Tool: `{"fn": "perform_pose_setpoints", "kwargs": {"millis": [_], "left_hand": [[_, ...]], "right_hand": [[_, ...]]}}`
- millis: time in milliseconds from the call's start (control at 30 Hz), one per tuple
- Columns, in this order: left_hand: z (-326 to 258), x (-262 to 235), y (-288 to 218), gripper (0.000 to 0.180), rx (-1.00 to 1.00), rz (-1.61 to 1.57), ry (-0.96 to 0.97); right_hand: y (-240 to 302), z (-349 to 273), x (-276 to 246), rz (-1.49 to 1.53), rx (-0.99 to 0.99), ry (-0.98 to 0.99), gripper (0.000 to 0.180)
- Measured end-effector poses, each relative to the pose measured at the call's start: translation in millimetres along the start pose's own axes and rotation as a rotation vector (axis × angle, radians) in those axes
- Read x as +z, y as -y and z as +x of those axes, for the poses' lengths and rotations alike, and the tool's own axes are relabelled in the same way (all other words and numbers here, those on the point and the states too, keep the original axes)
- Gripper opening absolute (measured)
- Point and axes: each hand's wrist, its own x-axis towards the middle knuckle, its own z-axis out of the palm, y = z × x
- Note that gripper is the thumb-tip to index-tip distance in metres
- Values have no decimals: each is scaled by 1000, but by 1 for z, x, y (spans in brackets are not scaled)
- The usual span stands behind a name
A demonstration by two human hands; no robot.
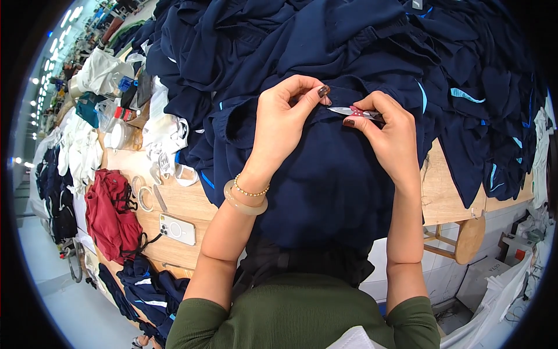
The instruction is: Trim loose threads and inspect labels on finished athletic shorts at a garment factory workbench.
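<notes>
Near the frame's centre, your left hand (283, 119) pinches a fold of the dark navy fabric garment (331, 174) draped toward you over the pale wooden desk (180, 203). Just right of it, your right hand (388, 131) grips small red-handled thread snips (356, 111), blades touching the cloth. Beyond, navy garments (325, 35) pile across the upper frame.

Garments heaped across a workbench

A pile of garments (349, 52) covered the far and right parts of the table (174, 203). One garment (325, 180) lay nearest the person, under both hands. A phone (177, 230) lay left of it, a bag (110, 212) further left.
</notes>
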Motion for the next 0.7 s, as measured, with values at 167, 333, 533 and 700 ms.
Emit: {"fn": "perform_pose_setpoints", "kwargs": {"millis": [167, 333, 533, 700], "left_hand": [[0, 0, 1, 13, 2, -4, 11], [0, 0, 2, 13, -3, -14, 4], [-1, 1, 0, 14, -13, -20, 8], [-3, 0, 1, 14, 16, -36, -14]], "right_hand": [[1, 0, -1, 12, -7, 2, 22], [-1, -1, -4, 39, 17, 17, 21], [2, 1, 1, -10, -18, 10, 20], [3, 1, 2, -6, -16, 5, 20]]}}
